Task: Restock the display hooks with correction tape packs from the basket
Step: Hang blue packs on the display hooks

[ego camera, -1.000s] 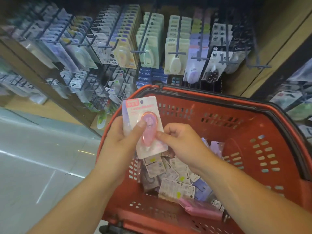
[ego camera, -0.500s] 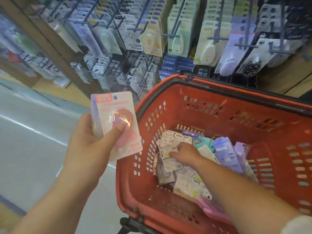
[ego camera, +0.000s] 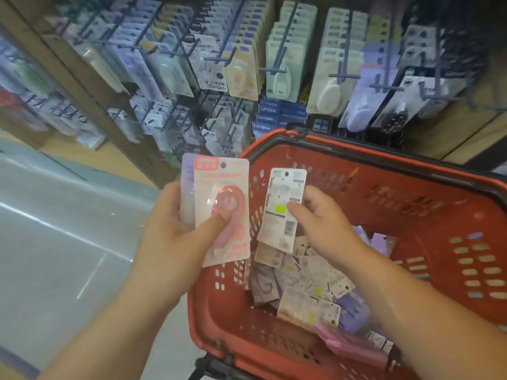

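Observation:
My left hand (ego camera: 175,242) grips a pink correction tape pack (ego camera: 222,193) upright, thumb pressed on its blister, with a second pack tucked behind it. My right hand (ego camera: 326,229) pinches another pack (ego camera: 282,204) held back side up, just above the red basket (ego camera: 411,187). Several more packs (ego camera: 304,286) lie jumbled in the basket's bottom. The display hooks (ego camera: 277,69) stand beyond the basket, hung with rows of correction tape packs.
A wooden shelf post (ego camera: 90,86) runs diagonally at the left of the hook wall. Blue Campus boxes (ego camera: 269,116) sit below the hooks. Grey floor (ego camera: 55,229) lies to the left. A pink pack (ego camera: 354,344) rests by the basket's near rim.
My right hand has lifted a pack out of the basket and holds it beside the pink pack. My left hand moved right, toward the basket.

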Motion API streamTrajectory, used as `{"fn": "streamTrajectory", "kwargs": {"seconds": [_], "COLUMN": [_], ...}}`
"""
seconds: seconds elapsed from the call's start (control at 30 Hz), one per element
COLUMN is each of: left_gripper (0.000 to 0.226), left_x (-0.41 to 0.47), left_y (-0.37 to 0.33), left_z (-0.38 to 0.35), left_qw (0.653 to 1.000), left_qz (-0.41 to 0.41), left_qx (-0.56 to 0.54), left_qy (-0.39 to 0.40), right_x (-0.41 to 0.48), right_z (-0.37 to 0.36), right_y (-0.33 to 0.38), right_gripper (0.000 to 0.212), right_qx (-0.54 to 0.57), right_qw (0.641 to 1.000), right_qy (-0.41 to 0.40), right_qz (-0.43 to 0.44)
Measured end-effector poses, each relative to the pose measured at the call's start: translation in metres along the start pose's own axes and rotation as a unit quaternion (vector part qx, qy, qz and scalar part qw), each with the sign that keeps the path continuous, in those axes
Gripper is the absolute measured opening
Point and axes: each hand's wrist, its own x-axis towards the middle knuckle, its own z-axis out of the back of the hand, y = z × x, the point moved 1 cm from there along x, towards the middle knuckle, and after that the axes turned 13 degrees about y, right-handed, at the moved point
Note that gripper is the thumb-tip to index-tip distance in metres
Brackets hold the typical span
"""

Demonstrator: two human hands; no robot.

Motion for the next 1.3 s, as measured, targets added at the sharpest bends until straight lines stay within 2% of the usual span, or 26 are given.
{"fn": "streamTrajectory", "kwargs": {"seconds": [0.1, 0.23, 0.3, 0.37, 0.43, 0.5, 0.6, 0.67, 0.77, 0.83, 0.9, 1.0, 1.1, 1.2, 1.3], "left_gripper": [0.032, 0.021, 0.021, 0.036, 0.043, 0.045, 0.045, 0.040, 0.036, 0.030, 0.019, 0.028, 0.058, 0.054, 0.049], "left_x": [0.004, 0.015, 0.019, 0.021, 0.021, 0.020, 0.017, 0.016, 0.013, 0.011, 0.008, 0.004, 0.004, 0.005, 0.004], "left_y": [0.003, 0.005, 0.005, 0.006, 0.005, 0.007, 0.009, 0.010, 0.006, 0.007, 0.007, 0.006, 0.007, 0.006, 0.000], "left_z": [-0.029, -0.063, -0.073, -0.081, -0.084, -0.086, -0.086, -0.084, -0.081, -0.081, -0.080, -0.077, -0.070, -0.054, -0.027], "left_qw": [1.000, 0.997, 0.995, 0.992, 0.991, 0.989, 0.985, 0.983, 0.980, 0.981, 0.982, 0.985, 0.991, 0.993, 0.996], "left_qz": [-0.007, -0.044, -0.037, -0.024, -0.026, -0.030, -0.027, -0.015, -0.012, -0.019, -0.025, -0.022, -0.019, -0.027, -0.027], "left_qx": [-0.016, -0.021, -0.054, -0.069, -0.071, -0.091, -0.125, -0.156, -0.187, -0.187, -0.180, -0.163, -0.126, -0.115, -0.083], "left_qy": [0.026, 0.057, 0.077, 0.104, 0.111, 0.116, 0.113, 0.097, 0.063, 0.052, 0.056, 0.056, 0.038, 0.009, -0.024], "right_x": [-0.027, -0.055, -0.060, -0.062, -0.063, -0.062, -0.061, -0.061, -0.058, -0.055, -0.051, -0.050, -0.046, -0.038, -0.016], "right_z": [0.006, -0.001, 0.002, 0.009, 0.014, 0.017, 0.019, 0.018, 0.016, 0.013, 0.009, -0.002, -0.011, -0.015, -0.014], "right_y": [0.043, 0.059, 0.052, 0.047, 0.046, 0.043, 0.037, 0.036, 0.036, 0.039, 0.041, 0.048, 0.055, 0.051, 0.021], "right_gripper": [0.021, 0.034, 0.026, 0.015, 0.025, 0.027, 0.016, 0.020, 0.030, 0.029, 0.025, 0.027, 0.036, 0.039, 0.032], "right_qx": [-0.016, 0.006, 0.020, 0.032, 0.083, 0.110, 0.068, 0.054, 0.093, 0.113, 0.097, 0.078, 0.051, 0.068, 0.066], "right_qw": [0.997, 0.992, 0.988, 0.982, 0.977, 0.976, 0.987, 0.991, 0.984, 0.979, 0.983, 0.991, 0.995, 0.995, 0.998], "right_qy": [-0.023, -0.060, -0.105, -0.148, -0.157, -0.156, -0.127, -0.104, -0.138, -0.160, -0.149, -0.106, -0.078, -0.039, -0.013], "right_qz": [0.072, 0.108, 0.115, 0.116, 0.114, 0.106, 0.071, 0.064, 0.058, 0.055, 0.044, 0.032, 0.045, 0.068, 0.002]}}
